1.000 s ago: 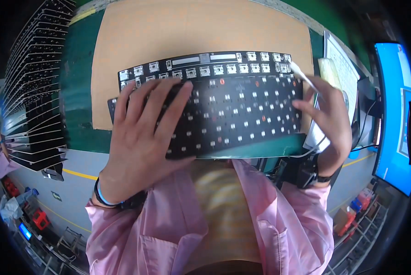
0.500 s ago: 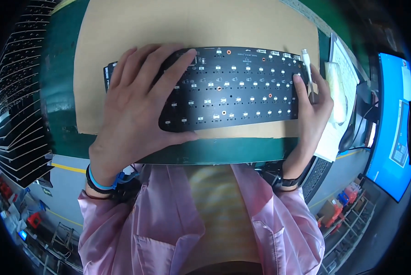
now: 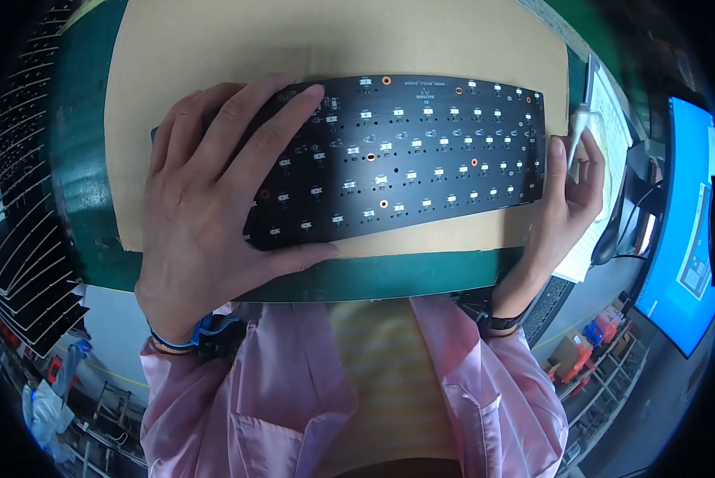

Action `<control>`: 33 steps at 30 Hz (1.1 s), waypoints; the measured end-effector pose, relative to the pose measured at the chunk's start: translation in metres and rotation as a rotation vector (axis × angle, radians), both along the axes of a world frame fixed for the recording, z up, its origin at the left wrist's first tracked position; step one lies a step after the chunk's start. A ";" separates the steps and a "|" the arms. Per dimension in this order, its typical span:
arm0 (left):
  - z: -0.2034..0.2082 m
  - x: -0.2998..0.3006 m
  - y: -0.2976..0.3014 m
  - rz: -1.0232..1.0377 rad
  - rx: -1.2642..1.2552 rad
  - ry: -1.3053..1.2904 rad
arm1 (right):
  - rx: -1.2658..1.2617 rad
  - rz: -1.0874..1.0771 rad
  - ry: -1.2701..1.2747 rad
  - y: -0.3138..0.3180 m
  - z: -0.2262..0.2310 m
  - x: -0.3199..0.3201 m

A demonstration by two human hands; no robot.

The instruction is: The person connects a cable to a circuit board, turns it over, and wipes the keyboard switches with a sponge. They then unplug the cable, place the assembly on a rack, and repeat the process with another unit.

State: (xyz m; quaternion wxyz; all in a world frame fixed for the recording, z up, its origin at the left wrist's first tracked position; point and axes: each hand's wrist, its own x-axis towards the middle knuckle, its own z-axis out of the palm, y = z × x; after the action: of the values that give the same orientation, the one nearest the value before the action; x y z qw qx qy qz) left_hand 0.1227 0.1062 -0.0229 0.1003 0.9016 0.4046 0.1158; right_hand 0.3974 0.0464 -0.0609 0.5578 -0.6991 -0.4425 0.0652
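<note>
A long black keyboard circuit board (image 3: 433, 147) lies over the brown cardboard sheet (image 3: 357, 40), dotted with rows of small white components and a few copper-ringed holes. My left hand (image 3: 214, 175) spans its left part, thumb along the near edge and fingers spread toward the far edge, gripping it across its width. The board's left end is mostly hidden under that hand. Just past the right end, my right hand (image 3: 574, 187) is closed round a white cable with a plug (image 3: 587, 119), somewhat blurred; the hand stands apart from the board.
Green mat (image 3: 389, 277) borders the cardboard. At the left stands a rack of thin black boards (image 3: 27, 223). On the right are papers (image 3: 608, 103), a black mouse (image 3: 607, 243), a keyboard (image 3: 544, 307) and a lit blue monitor (image 3: 676, 231). A shelf with boxes (image 3: 572, 354) is beyond.
My right hand has moved right, off the board's right end, taking the white cable with it. My left hand has shifted left and nearer, and the board now sits more tilted.
</note>
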 end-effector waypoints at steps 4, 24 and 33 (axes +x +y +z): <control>0.001 -0.001 0.003 0.000 0.001 0.018 | -0.244 0.013 0.011 0.001 0.005 -0.006; 0.001 0.001 -0.001 0.004 0.014 0.042 | -0.272 -0.013 0.033 -0.003 0.002 -0.004; -0.004 -0.002 -0.005 -0.032 0.015 -0.066 | -0.224 0.004 -0.056 -0.007 0.002 -0.001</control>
State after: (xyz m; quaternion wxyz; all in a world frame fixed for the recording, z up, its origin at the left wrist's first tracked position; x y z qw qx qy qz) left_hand 0.1207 0.1010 -0.0271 0.1085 0.9043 0.3858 0.1470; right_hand 0.3963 0.0399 -0.0592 0.4635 -0.7575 -0.4496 0.0958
